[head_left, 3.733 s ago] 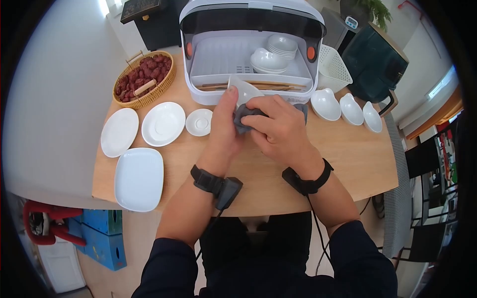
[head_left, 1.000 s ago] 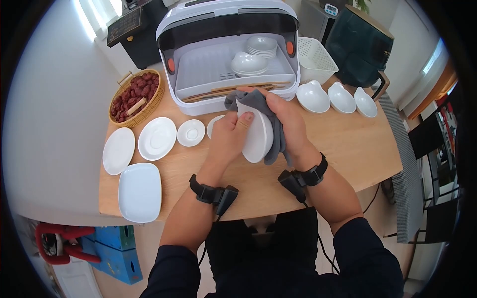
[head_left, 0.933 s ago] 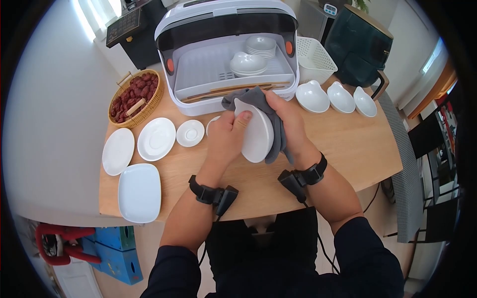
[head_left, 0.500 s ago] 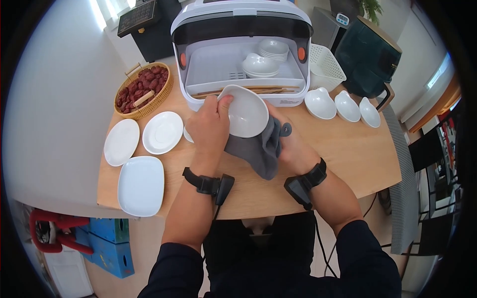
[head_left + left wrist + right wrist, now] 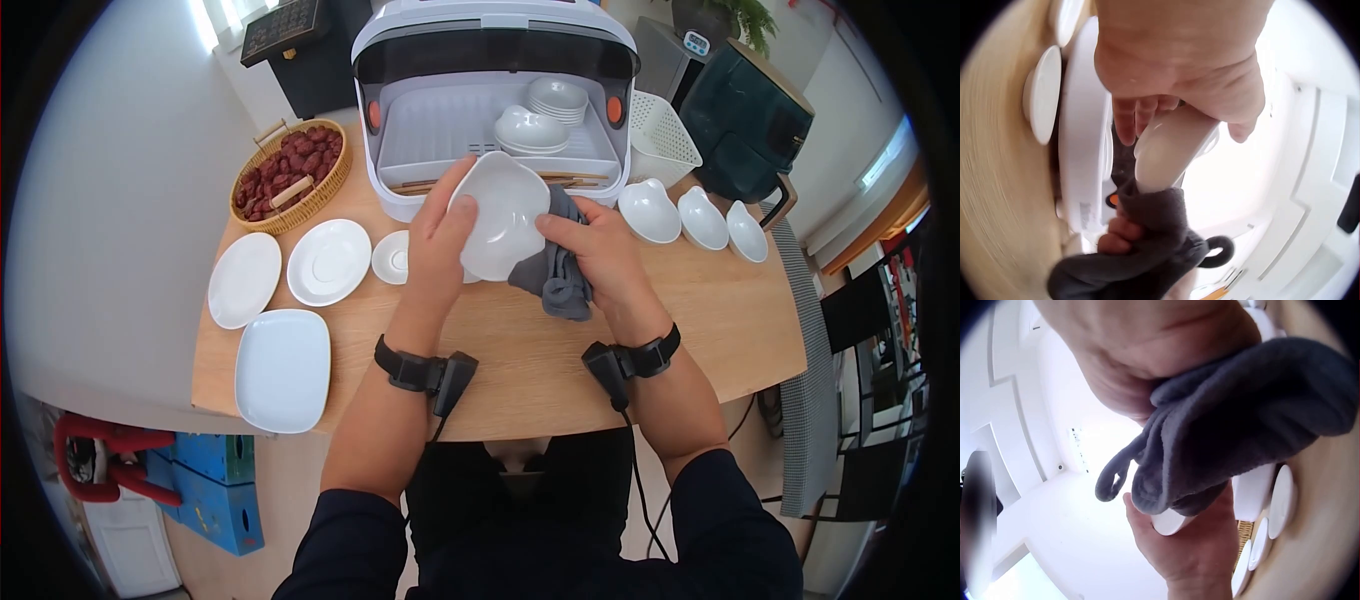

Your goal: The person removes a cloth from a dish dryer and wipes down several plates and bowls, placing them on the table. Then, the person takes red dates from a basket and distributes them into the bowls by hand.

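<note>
A white bowl with a wavy, spouted rim (image 5: 500, 222) is held up over the table, its inside facing the head camera. My left hand (image 5: 440, 230) grips its left edge, thumb on the inside and fingers behind. At the right edge, my right hand (image 5: 605, 255) pinches the rim through a grey cloth (image 5: 563, 275), thumb over the lip. The cloth hangs below that hand, and in the left wrist view its loop (image 5: 1219, 250) sticks out. From the right wrist, the cloth (image 5: 1235, 425) covers most of the bowl, leaving a small white part (image 5: 1169, 520) showing.
Behind the hands stands an open dish cabinet (image 5: 400, 205) with stacked bowls (image 5: 557, 100) and chopsticks. Three spouted bowls (image 5: 703, 220) sit to the right beside a white basket (image 5: 662, 140) and an air fryer (image 5: 745, 120). Plates (image 5: 328, 262), a square dish (image 5: 283, 370) and a date basket (image 5: 330, 185) lie left.
The bowl has turned from its outer side to show its inside. My right hand has shifted from behind it to the right rim, and the cloth is bunched up more.
</note>
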Action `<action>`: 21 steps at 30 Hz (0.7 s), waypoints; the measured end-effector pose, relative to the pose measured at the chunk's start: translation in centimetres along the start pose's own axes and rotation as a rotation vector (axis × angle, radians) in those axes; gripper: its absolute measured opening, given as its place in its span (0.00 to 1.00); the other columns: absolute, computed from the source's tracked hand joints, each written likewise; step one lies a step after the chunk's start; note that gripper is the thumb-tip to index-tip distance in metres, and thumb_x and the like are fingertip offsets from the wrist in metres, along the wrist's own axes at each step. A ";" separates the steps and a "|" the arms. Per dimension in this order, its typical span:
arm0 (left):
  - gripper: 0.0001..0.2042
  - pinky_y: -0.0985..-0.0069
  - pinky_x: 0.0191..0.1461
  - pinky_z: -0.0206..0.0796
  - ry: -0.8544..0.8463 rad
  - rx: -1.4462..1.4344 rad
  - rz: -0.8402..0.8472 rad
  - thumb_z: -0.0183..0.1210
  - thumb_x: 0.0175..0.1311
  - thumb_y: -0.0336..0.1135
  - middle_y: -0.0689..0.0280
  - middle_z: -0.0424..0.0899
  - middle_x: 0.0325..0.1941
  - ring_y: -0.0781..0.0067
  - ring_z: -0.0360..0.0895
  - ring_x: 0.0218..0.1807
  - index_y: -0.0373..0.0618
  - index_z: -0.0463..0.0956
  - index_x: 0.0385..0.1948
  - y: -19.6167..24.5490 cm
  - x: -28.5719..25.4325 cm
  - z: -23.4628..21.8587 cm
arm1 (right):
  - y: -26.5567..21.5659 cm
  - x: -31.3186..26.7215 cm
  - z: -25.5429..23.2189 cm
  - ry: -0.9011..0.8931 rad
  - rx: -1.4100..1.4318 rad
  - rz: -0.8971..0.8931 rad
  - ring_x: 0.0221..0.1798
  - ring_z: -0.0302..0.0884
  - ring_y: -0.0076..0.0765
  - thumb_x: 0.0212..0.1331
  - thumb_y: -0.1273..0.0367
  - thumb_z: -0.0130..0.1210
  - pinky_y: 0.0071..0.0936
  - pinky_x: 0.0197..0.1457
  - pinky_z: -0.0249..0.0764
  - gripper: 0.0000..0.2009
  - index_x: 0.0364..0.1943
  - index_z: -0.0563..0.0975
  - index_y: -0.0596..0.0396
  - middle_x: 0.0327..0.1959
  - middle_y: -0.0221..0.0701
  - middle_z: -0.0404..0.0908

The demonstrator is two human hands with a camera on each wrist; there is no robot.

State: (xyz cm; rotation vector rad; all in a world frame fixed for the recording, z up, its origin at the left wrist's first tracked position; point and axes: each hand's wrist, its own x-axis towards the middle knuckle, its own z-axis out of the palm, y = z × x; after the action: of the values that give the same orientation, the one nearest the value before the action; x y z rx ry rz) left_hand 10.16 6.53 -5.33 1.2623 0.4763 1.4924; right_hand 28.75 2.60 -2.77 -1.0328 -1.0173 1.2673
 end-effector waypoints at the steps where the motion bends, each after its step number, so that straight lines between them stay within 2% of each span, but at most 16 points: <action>1: 0.26 0.67 0.59 0.76 0.000 0.006 0.000 0.56 0.77 0.51 0.57 0.84 0.59 0.62 0.82 0.59 0.39 0.75 0.63 -0.2 -0.1 0.0 | 0.1 -0.1 0.1 -0.020 0.012 0.051 0.39 0.84 0.23 0.63 0.70 0.65 0.23 0.42 0.81 0.15 0.51 0.82 0.65 0.41 0.32 0.87; 3: 0.32 0.63 0.72 0.70 -0.129 -0.566 -0.213 0.48 0.79 0.56 0.57 0.78 0.67 0.57 0.77 0.67 0.38 0.64 0.72 -0.9 -0.3 -0.3 | 0.2 0.0 0.2 -0.022 0.023 0.041 0.39 0.84 0.23 0.63 0.70 0.66 0.23 0.42 0.81 0.15 0.51 0.82 0.65 0.41 0.31 0.87; 4: 0.32 0.63 0.72 0.70 -0.128 -0.563 -0.215 0.48 0.79 0.56 0.57 0.78 0.67 0.57 0.77 0.67 0.38 0.64 0.72 -1.1 -0.3 -0.4 | 0.3 0.0 0.2 -0.021 0.027 0.033 0.39 0.84 0.23 0.63 0.70 0.66 0.23 0.42 0.81 0.15 0.51 0.82 0.65 0.42 0.31 0.87; 6: 0.35 0.56 0.73 0.67 -0.153 -0.567 -0.323 0.38 0.79 0.63 0.55 0.76 0.69 0.55 0.74 0.70 0.40 0.66 0.71 -1.0 -0.3 -0.7 | 0.3 0.0 0.2 -0.027 0.010 0.021 0.39 0.83 0.22 0.63 0.69 0.66 0.23 0.42 0.80 0.15 0.50 0.82 0.64 0.42 0.31 0.87; 7: 0.35 0.56 0.73 0.67 -0.150 -0.563 -0.319 0.38 0.79 0.63 0.55 0.76 0.69 0.55 0.74 0.70 0.40 0.66 0.71 -0.9 -0.2 -0.7 | 0.3 0.1 0.2 -0.032 -0.010 0.008 0.39 0.83 0.21 0.64 0.69 0.66 0.22 0.42 0.79 0.15 0.50 0.82 0.64 0.42 0.30 0.87; 8: 0.34 0.56 0.73 0.67 -0.092 -0.581 -0.328 0.38 0.80 0.62 0.55 0.76 0.69 0.55 0.74 0.70 0.40 0.67 0.70 -0.6 -0.1 -0.6 | 0.5 0.2 0.2 -0.038 -0.008 0.009 0.39 0.83 0.21 0.64 0.69 0.66 0.22 0.42 0.79 0.15 0.50 0.82 0.64 0.42 0.30 0.87; 10: 0.33 0.56 0.74 0.66 -0.022 -0.598 -0.335 0.38 0.80 0.62 0.54 0.76 0.70 0.55 0.74 0.70 0.41 0.67 0.70 -0.4 0.0 -0.6 | 1.0 0.3 0.0 0.042 -0.089 -0.150 0.38 0.81 0.24 0.64 0.67 0.65 0.23 0.42 0.77 0.14 0.50 0.83 0.61 0.41 0.29 0.86; 11: 0.33 0.55 0.74 0.67 0.020 -0.620 -0.339 0.38 0.80 0.61 0.55 0.76 0.69 0.55 0.74 0.70 0.41 0.68 0.69 -0.5 0.3 -0.7 | 0.9 0.3 -0.1 0.033 -0.089 -0.147 0.38 0.81 0.24 0.64 0.67 0.65 0.23 0.42 0.77 0.14 0.50 0.83 0.61 0.41 0.29 0.86; 13: 0.33 0.55 0.73 0.67 0.067 -0.643 -0.337 0.37 0.80 0.61 0.55 0.76 0.69 0.55 0.74 0.70 0.41 0.68 0.69 -0.7 0.4 -0.8 | 0.1 0.0 -0.4 0.181 -0.628 -0.683 0.40 0.80 0.28 0.65 0.65 0.65 0.25 0.42 0.76 0.14 0.49 0.83 0.58 0.40 0.29 0.83; 14: 0.31 0.57 0.71 0.69 0.019 -0.683 -0.377 0.39 0.81 0.59 0.55 0.78 0.66 0.56 0.76 0.67 0.41 0.69 0.68 -0.9 0.4 -0.7 | -0.3 -0.5 0.3 0.169 -0.649 -0.855 0.40 0.80 0.35 0.61 0.65 0.67 0.29 0.41 0.76 0.14 0.49 0.84 0.56 0.40 0.30 0.81; 15: 0.29 0.59 0.69 0.72 -0.033 -0.724 -0.418 0.40 0.81 0.57 0.55 0.79 0.64 0.58 0.78 0.65 0.41 0.69 0.67 -1.1 0.4 -0.4 | -0.2 -0.7 0.8 0.168 -0.652 -0.855 0.40 0.80 0.35 0.61 0.65 0.67 0.29 0.41 0.76 0.14 0.49 0.84 0.56 0.40 0.30 0.81; 17: 0.28 0.61 0.68 0.72 -0.044 -0.671 -0.467 0.43 0.81 0.56 0.56 0.80 0.63 0.60 0.79 0.64 0.41 0.70 0.66 -1.2 -0.2 0.3 | 0.1 -1.1 1.5 0.167 -0.974 -1.066 0.40 0.80 0.39 0.56 0.68 0.69 0.32 0.40 0.76 0.17 0.49 0.84 0.55 0.39 0.31 0.81; 18: 0.27 0.62 0.68 0.73 -0.055 -0.616 -0.516 0.45 0.81 0.54 0.57 0.80 0.62 0.61 0.79 0.63 0.41 0.70 0.66 -1.3 -0.7 0.8 | 0.5 -1.2 1.7 0.166 -1.052 -1.043 0.40 0.81 0.42 0.51 0.69 0.69 0.34 0.39 0.77 0.16 0.47 0.85 0.53 0.40 0.31 0.82; 19: 0.27 0.62 0.68 0.73 -0.059 -0.619 -0.526 0.45 0.81 0.54 0.57 0.80 0.62 0.61 0.79 0.63 0.41 0.70 0.66 -1.4 -1.2 1.5 | 1.0 -1.1 1.4 0.174 -1.057 -1.034 0.40 0.81 0.42 0.51 0.69 0.69 0.34 0.39 0.77 0.16 0.47 0.85 0.53 0.40 0.31 0.82; 21: 0.25 0.66 0.65 0.73 -0.114 -0.457 -0.439 0.50 0.79 0.52 0.59 0.80 0.60 0.65 0.79 0.60 0.41 0.71 0.65 -1.7 -1.9 2.6 | 1.8 -0.6 1.1 0.116 -1.175 -0.967 0.40 0.82 0.43 0.51 0.70 0.68 0.36 0.39 0.77 0.13 0.42 0.84 0.53 0.39 0.33 0.84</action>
State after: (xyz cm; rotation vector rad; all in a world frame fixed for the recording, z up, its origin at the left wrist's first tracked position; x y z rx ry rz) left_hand 12.94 4.62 -6.60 0.8113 0.2890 1.0704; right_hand 27.22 2.08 -4.30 -1.1455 -1.8982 -0.2827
